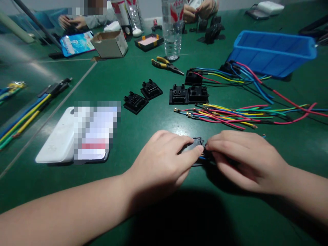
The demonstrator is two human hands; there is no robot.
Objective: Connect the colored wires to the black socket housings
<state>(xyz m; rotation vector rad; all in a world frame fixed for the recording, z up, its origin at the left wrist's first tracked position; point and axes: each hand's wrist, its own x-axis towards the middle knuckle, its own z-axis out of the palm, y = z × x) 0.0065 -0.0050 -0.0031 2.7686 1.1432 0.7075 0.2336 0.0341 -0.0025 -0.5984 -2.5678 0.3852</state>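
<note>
My left hand (164,160) grips a small black connector housing (194,141) lying on the green table, fingers curled round it. My right hand (243,159) meets it from the right, fingertips pinched on a thin blue wire (203,158) at the housing's edge. Most of the housing is hidden under both hands. A loose bundle of coloured wires (225,114) lies just beyond my hands. Several more black housings (135,101) sit further back, and one housing (194,78) has wires fitted.
A white power bank (57,140) and a phone lie at left. Yellow-handled pliers (166,65), a water bottle (172,30), a cardboard box (110,43) and a blue plastic bin (274,51) stand behind. Wire bundles (23,118) lie far left. Other people's hands (200,10) work at the far edge.
</note>
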